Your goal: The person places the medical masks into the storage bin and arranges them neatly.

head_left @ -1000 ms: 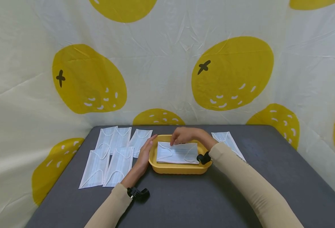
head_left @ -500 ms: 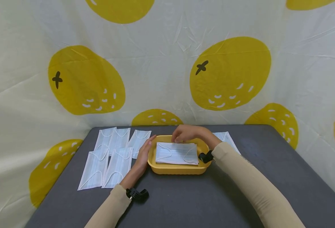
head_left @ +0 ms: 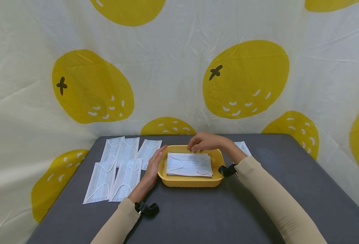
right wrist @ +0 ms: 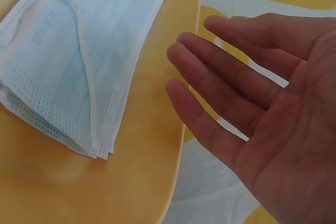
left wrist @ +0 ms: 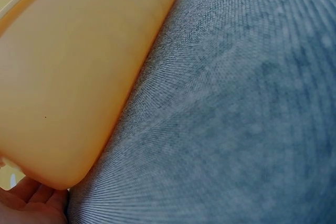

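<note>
Masks [head_left: 190,165] sit nr R hand [head_left: 208,141], relaxed & empty; L hand [head_left: 152,169] uncurled vs tray [head_left: 191,183]; snagged loop [right wrist: 88,77] cd skew them

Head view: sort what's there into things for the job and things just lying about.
Likely in the job:
yellow tray
mask stack inside it
left hand, at the tray's side
right hand, near its far rim
masks at left
half-hidden mask at right

Just there, apparently:
dark tabletop
patterned backdrop
black wrist devices
</note>
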A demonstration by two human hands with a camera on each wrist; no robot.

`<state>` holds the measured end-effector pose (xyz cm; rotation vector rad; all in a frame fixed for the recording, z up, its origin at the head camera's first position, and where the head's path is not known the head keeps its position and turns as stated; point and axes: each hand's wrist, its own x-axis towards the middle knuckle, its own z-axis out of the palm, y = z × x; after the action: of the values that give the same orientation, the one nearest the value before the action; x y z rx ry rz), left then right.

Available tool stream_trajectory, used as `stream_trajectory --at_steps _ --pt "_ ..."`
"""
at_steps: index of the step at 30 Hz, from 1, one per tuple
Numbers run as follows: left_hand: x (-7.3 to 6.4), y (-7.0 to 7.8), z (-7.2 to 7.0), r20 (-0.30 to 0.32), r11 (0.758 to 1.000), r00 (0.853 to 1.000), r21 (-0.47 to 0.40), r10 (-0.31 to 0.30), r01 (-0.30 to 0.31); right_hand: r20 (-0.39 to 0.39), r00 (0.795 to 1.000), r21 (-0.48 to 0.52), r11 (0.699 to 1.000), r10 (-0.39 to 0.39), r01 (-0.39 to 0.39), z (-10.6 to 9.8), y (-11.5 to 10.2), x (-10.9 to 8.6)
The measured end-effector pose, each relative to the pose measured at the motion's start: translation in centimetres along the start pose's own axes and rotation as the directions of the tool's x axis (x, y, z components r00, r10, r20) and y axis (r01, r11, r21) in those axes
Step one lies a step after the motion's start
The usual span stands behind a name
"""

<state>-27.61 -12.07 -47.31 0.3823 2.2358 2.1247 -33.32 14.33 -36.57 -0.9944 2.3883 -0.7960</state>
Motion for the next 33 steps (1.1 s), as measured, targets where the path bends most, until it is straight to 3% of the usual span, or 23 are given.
stream_trajectory --at_steps 4,9,22,33 --pt "-0.7 1.3 0.1 0.02 1.0 1.0 0.011 0.004 -0.004 -0.056 0.998 0.074 0.997 -0.004 0.008 -0.1 0.3 -1.2" --pt "-0.8 1.6 0.2 0.017 1.0 1.0 0.008 0.004 -0.004 -0.147 0.989 0.138 0.99 -0.012 0.032 -0.4 0.3 -3.2" --pt "-0.8 1.4 0.1 0.009 1.0 1.0 -0.01 -0.005 0.006 -0.353 0.936 0.133 0.989 -0.017 0.068 -0.4 2.9 -8.0" --pt "-0.7 1.4 0.2 0.017 1.0 1.0 -0.01 0.006 -0.005 -0.442 0.896 0.175 0.983 0.03 0.053 -0.3 6.0 -10.4"
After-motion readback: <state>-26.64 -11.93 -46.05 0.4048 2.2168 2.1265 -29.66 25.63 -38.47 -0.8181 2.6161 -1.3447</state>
